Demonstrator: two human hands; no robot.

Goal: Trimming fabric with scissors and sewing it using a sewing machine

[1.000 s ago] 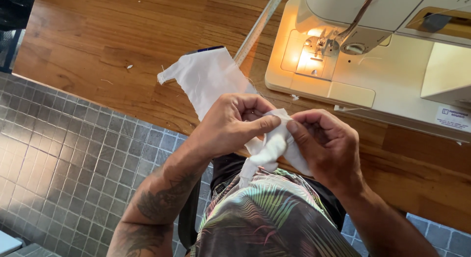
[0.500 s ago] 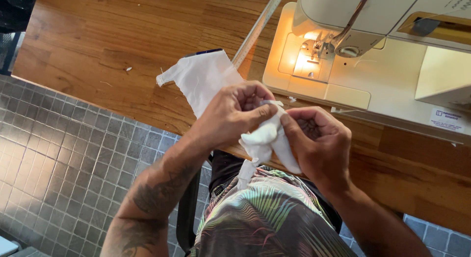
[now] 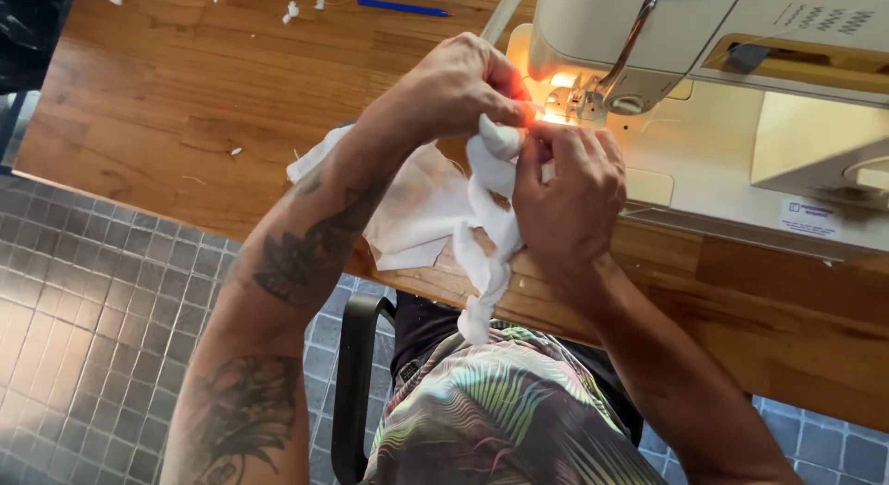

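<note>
While both hands had worked the cloth [image 3: 489,227] low over the lap a second earlier, they had since lifted it toward the machine [image 3: 741,96], close to the lit needle area [image 3: 567,100]. The left hand [image 3: 454,87] pinched the cloth's top edge between closed fingertips; the right hand [image 3: 567,193] gripped it just below, fingers curled shut around the bunched fabric. The rest of the cloth hung down past the table [image 3: 167,105] edge toward the lap, with a flat piece [image 3: 417,212] lying on the wood behind it. Judging by that rise, the hand-fiddling looked finished and the cloth was being brought up to the needle.
</note>
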